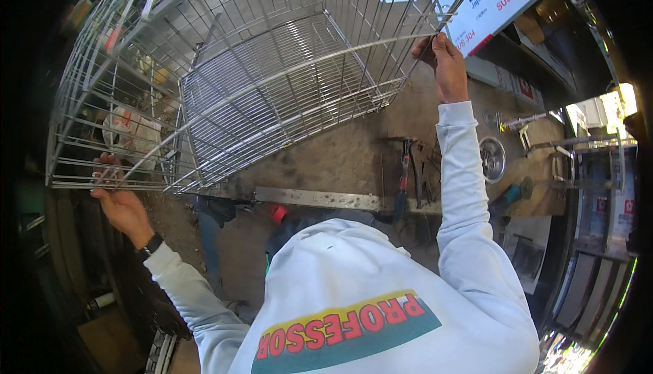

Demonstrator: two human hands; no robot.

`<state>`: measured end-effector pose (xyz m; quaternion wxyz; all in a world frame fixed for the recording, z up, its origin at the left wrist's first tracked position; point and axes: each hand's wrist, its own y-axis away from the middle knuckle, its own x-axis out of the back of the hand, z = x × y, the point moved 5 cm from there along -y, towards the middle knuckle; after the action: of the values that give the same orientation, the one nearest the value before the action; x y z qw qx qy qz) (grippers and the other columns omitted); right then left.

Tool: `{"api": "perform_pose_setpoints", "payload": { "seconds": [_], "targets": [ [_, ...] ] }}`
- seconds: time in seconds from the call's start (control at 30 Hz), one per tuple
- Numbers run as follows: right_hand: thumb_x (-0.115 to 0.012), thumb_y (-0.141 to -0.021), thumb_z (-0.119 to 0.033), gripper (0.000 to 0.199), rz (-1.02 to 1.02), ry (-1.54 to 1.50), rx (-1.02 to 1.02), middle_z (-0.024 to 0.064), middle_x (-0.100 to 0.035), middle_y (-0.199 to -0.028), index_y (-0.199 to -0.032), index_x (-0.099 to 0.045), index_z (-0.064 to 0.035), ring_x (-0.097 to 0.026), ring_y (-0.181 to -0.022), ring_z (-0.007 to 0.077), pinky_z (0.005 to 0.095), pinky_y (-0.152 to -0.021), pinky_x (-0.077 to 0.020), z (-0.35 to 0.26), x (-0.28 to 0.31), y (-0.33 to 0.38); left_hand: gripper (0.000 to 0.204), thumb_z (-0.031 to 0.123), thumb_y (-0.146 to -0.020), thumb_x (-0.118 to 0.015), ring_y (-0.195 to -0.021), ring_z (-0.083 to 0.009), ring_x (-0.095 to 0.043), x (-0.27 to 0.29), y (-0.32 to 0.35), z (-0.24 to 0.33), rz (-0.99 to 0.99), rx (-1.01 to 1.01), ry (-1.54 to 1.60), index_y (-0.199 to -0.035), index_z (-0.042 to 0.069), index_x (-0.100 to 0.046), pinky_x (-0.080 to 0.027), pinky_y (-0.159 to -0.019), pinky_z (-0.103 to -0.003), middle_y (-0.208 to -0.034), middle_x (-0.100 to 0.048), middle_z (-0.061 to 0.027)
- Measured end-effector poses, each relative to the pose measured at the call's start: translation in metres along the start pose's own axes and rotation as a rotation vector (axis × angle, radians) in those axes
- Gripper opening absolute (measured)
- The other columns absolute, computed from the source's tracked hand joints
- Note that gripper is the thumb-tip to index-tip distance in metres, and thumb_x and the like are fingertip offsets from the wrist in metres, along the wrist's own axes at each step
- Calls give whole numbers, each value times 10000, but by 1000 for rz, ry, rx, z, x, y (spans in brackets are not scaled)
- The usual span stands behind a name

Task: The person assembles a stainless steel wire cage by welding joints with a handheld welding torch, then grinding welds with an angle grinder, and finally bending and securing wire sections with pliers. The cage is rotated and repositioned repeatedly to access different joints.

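A large wire cage (265, 78) of shiny metal rods, with a closely spaced wire floor, is tilted between my two hands above a workbench. My left hand (124, 204) is closed around the wires at its near left corner, the fingers partly behind the rods. At the right end of its curved rim rod, my right hand (445, 68) grips the cage with thumb and fingers. Through the mesh, a white bag-like thing with red marks (129, 129) shows near my left hand.
The brown workbench (333, 159) has a metal strip (316, 198) along its near edge. On it lie a hammer (403, 176), a round metal disc (492, 159) and a green tool (513, 195). White film-covered sheets (469, 23) stand at the far right.
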<state>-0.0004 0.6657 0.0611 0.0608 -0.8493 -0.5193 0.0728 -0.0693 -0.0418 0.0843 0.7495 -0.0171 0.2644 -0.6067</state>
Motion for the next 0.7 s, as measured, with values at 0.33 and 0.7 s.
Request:
{"api": "perform_pose_setpoints", "payload": {
  "seconds": [0.33, 0.7],
  "targets": [
    [-521, -1073, -308, 327, 266, 18, -9, 96, -651, -991, -1074, -621, 3, -614, -862, 213, 359, -794, -482, -66, -85, 228, 647, 436, -1071, -426, -1466, -329, -355, 67, -88, 38, -35, 133, 41, -1508, -37, -367, -210, -1266, -502, -1580, -383, -193],
    [-634, -986, -405, 421, 258, 8, -2, 120, -594, -892, -957, -624, 16, -574, -822, 212, 353, -726, -451, -53, -144, 362, 502, 224, -1075, -451, -1410, -301, -433, 175, -32, 31, -53, 108, -69, -1495, -46, -394, -292, -1205, -411, -1530, -452, -202]
  ]
}}
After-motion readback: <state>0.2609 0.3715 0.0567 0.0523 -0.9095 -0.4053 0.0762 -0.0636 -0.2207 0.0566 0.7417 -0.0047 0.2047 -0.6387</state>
